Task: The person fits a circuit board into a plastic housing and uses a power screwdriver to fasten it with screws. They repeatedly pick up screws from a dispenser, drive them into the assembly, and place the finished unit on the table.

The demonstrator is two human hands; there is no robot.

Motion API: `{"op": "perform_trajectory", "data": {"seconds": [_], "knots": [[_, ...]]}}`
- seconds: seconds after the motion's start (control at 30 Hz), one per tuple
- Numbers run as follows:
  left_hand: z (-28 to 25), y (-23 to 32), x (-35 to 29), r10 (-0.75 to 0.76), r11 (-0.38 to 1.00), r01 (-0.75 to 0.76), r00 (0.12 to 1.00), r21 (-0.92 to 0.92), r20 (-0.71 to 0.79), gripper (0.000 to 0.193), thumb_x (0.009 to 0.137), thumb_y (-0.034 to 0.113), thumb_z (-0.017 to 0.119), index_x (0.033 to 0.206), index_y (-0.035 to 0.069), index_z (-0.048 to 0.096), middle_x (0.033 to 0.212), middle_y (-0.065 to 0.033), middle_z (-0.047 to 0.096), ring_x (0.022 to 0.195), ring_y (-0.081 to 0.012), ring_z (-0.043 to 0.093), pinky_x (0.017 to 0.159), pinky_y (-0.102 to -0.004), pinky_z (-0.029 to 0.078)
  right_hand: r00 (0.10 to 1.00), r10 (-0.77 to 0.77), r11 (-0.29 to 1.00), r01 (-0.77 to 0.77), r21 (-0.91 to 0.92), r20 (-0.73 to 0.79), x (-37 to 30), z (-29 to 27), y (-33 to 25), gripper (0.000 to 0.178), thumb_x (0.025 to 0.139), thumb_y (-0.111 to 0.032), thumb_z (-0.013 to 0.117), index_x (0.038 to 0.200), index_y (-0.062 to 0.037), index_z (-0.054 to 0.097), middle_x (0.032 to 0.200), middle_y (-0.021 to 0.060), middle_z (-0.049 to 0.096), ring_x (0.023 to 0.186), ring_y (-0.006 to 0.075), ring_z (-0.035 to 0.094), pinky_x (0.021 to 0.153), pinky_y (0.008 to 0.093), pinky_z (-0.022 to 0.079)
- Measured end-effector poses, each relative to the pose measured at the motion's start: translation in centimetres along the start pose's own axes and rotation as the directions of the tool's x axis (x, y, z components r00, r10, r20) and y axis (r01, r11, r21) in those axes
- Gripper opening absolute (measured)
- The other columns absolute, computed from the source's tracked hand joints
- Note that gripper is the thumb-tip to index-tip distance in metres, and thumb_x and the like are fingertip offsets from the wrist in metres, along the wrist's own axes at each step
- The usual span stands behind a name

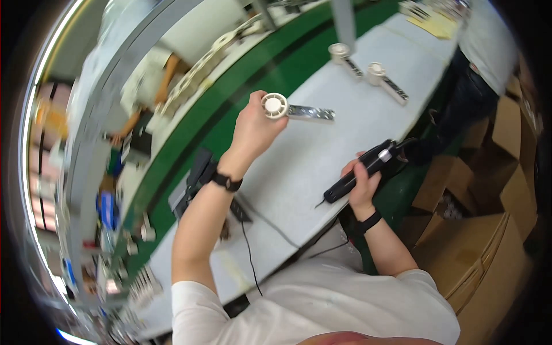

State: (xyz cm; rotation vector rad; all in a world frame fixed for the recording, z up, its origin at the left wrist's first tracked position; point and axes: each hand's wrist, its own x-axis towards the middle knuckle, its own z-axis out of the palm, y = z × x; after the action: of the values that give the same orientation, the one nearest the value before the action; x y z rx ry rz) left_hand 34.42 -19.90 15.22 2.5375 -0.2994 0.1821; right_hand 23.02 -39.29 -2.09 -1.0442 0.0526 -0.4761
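Observation:
My left hand is raised above the white table, its fingers wrapped round the round slotted head of a small white handheld fan. The fan's narrow handle points right, and its face looks silvery and dark. Lower and to the right, my right hand grips a black electric screwdriver. A thin bit sticks out of the tool's lower left end, and the bit touches nothing.
Two similar fans lie farther along the table. A black device and a cable are near my left forearm. Cardboard boxes stand at right. Another person is at far right; a co-worker's arm shows beyond the green belt.

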Motion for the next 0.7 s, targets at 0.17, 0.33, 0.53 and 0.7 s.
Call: {"op": "perform_trajectory", "data": {"seconds": [0.17, 0.33, 0.53, 0.7], "knots": [[-11.3, -2.3, -22.2, -0.069, 0.979, 0.069, 0.998, -0.193, 0.006, 0.068, 0.072, 0.017, 0.084, 0.128, 0.001, 0.049, 0.112, -0.0177, 0.067, 0.106, -0.0279, 0.067, 0.094, -0.0354, 0.051, 0.998, 0.051, 0.989, -0.044, 0.142, -0.048, 1.2, 0.6, 0.5, 0.029, 0.097, -0.018, 0.053, 0.119, -0.0010, 0.046, 0.074, 0.0066, 0.056, 0.063, 0.0152, 0.054, 0.058, 0.0295, 0.047], [-17.4, -7.3, -42.2, -0.539, 0.810, 0.512, 0.842, -0.287, -0.020, 0.065, 0.070, 0.009, 0.082, 0.126, 0.001, 0.051, 0.107, -0.0090, 0.065, 0.101, -0.0167, 0.063, 0.093, -0.0309, 0.050, 0.986, 0.141, 0.971, -0.155, 0.181, 0.088, 1.0, 2.7, -2.3, 0.029, 0.098, -0.022, 0.052, 0.120, -0.0035, 0.048, 0.074, 0.0065, 0.055, 0.068, 0.0177, 0.054, 0.069, 0.0337, 0.048], [-18.5, -11.4, -53.3, -0.745, 0.660, 0.667, 0.639, -0.346, -0.191, 0.059, 0.072, 0.005, 0.079, 0.124, 0.000, 0.051, 0.104, -0.0084, 0.064, 0.096, -0.0167, 0.061, 0.090, -0.0300, 0.049, 0.965, 0.061, 0.993, -0.084, 0.082, 0.256, -6.4, 17.3, -7.6, 0.032, 0.097, -0.020, 0.052, 0.124, -0.0033, 0.047, 0.086, 0.0092, 0.058, 0.075, 0.0204, 0.057, 0.080, 0.0393, 0.048], [-11.4, -12.6, -47.5, -0.645, 0.757, 0.559, 0.722, -0.338, -0.251, 0.062, 0.074, 0.011, 0.082, 0.127, 0.000, 0.052, 0.109, -0.0143, 0.068, 0.101, -0.0230, 0.066, 0.091, -0.0345, 0.051, 0.692, -0.109, 0.994, 0.093, 0.062, 0.713, -10.2, 23.8, -6.2, 0.032, 0.092, -0.002, 0.060, 0.121, 0.0028, 0.046, 0.078, 0.0125, 0.062, 0.065, 0.0215, 0.061, 0.066, 0.0379, 0.053]]}}
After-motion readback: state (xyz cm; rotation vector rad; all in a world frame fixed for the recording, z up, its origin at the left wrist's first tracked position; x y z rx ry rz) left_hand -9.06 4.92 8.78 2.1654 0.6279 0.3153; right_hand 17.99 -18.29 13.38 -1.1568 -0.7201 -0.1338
